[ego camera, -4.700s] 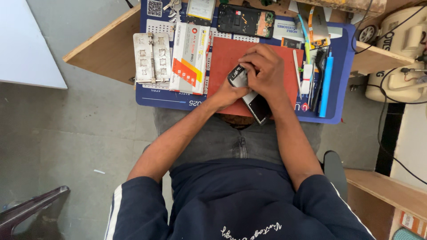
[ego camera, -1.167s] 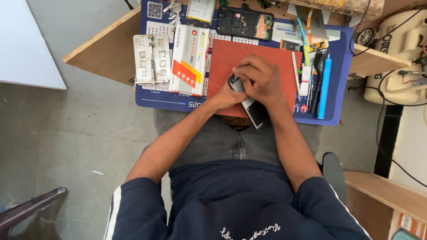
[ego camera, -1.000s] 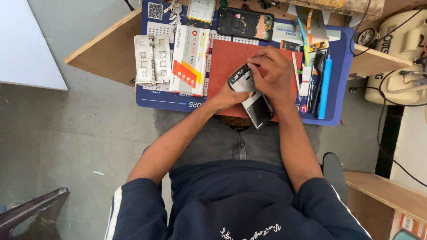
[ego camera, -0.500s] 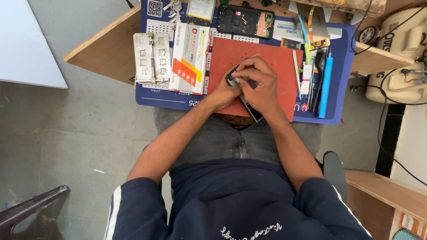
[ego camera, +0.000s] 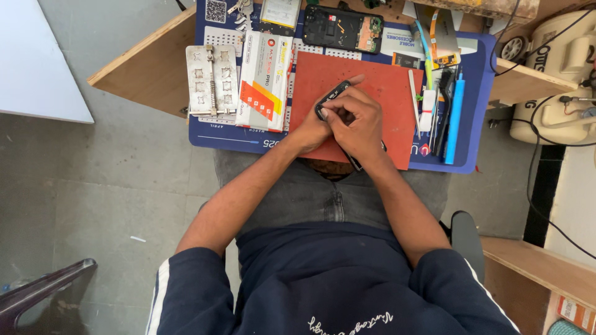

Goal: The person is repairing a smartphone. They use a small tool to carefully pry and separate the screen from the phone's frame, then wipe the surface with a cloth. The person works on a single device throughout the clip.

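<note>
Both my hands are together over a red mat [ego camera: 386, 79] on the desk, gripping a black phone [ego camera: 331, 97]. Only the phone's upper edge and a lower corner show between my fingers. My left hand [ego camera: 308, 128] holds its left side from below. My right hand [ego camera: 359, 122] is curled over the top of the phone and covers most of it, with the fingertips pressed at the phone's upper left edge.
A blue work mat [ego camera: 473, 68] lies under the red one. On it are a metal clamp jig [ego camera: 211, 79], a white and orange box [ego camera: 266, 80], an opened phone with bare internals [ego camera: 340, 28], a blue pen-shaped tool [ego camera: 455, 115] and several thin tools. A white machine [ego camera: 559, 93] with cables stands at the right.
A second ago the phone was tilted up with more of its body showing. My right hand has since closed down over it, and both hands have shifted slightly left on the red mat.
</note>
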Demonstrator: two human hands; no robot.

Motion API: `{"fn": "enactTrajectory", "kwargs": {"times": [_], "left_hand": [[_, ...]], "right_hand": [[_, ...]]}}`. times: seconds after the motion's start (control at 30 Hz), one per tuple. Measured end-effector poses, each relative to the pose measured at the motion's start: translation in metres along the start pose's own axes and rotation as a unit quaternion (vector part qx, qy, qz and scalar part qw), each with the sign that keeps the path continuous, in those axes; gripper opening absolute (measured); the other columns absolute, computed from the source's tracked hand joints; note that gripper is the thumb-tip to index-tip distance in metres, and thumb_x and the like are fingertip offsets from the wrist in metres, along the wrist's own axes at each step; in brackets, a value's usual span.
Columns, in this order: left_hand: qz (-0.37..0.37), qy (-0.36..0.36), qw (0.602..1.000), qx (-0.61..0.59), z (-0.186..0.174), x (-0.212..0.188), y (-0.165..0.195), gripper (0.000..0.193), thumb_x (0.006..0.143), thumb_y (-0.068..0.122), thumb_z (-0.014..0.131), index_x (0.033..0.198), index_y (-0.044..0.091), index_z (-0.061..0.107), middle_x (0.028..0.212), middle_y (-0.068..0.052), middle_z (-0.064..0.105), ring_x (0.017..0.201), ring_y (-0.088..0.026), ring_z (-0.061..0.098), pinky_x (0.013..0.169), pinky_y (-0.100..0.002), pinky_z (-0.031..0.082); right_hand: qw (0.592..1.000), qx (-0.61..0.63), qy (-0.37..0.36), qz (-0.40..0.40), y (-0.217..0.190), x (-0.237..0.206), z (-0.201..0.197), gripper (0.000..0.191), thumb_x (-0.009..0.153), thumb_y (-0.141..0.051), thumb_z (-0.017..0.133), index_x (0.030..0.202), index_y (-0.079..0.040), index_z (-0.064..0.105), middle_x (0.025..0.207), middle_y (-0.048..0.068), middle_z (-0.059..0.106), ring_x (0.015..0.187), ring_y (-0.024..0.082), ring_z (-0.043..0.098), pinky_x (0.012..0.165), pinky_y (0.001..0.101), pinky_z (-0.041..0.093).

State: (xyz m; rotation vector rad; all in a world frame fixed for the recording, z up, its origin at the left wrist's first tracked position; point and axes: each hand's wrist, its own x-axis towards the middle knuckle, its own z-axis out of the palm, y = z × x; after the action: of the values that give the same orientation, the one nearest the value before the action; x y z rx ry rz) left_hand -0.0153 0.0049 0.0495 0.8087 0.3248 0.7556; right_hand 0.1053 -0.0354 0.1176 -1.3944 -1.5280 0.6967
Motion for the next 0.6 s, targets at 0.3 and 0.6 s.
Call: {"fn": "enactTrajectory", "kwargs": {"times": [0.3,0.6], "left_hand": [[0.026,-0.013,0.998,0.054,-0.0051,-0.0006,-0.0047,0.074,0.094,-0.016,0.052,0.161,0.007,0.034,0.129,0.000,0.055,0.112,-0.007,0.052,0.099,-0.023,0.048],[0.035,-0.011,0.998,0.042,-0.0074,0.0008,-0.0106,0.060,0.109,0.023,0.055,0.164,0.007,0.035,0.130,-0.003,0.057,0.122,-0.010,0.055,0.107,-0.027,0.049]], "right_hand": [[0.997,-0.046,-0.029,-0.059,-0.0040,0.0024,0.0013,0.015,0.080,0.002,0.081,0.091,-0.001,0.072,0.085,0.008,0.064,0.075,0.022,0.061,0.067,0.0334,0.048],[0.999,-0.026,0.029,-0.007,-0.0013,-0.0017,0.0087,0.008,0.086,0.001,0.077,0.091,0.001,0.070,0.082,0.007,0.064,0.068,0.015,0.062,0.061,0.0291,0.047]]}}
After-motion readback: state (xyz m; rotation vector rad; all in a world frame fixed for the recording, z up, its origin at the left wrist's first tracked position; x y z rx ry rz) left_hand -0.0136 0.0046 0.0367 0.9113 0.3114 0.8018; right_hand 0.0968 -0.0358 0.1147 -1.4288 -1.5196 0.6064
